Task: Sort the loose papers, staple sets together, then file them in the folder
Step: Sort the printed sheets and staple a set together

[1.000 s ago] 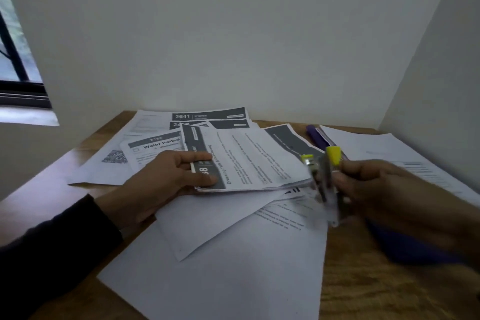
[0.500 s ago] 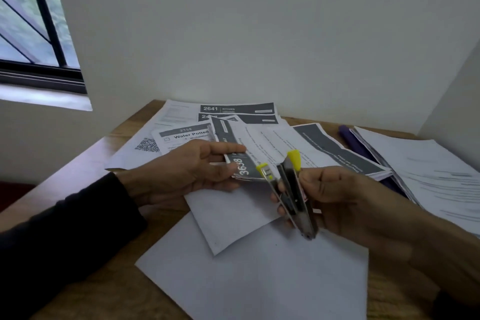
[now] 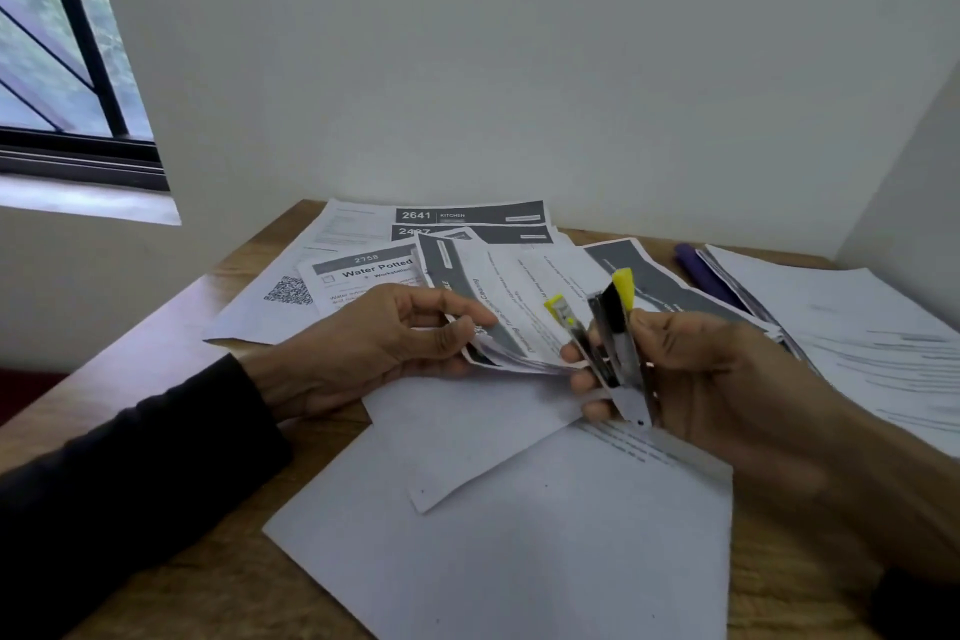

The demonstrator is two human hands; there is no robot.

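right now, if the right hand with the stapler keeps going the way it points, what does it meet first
Most likely the held paper set that the left hand grips: the stapler in the right hand opens leftward beside the set's edge, though depth is unclear.

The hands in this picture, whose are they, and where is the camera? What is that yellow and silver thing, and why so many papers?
There is no robot here. A person wears a camera on their head, so you look down at their own two hands. The left hand holds a small set of papers lifted off the wooden table. The right hand holds a stapler, silver with yellow tips, its mouth open at the edge of that set. More loose papers lie spread over the table, some printed, some blank. A purple thing peeks out from under a pile on the right; I cannot tell what it is.
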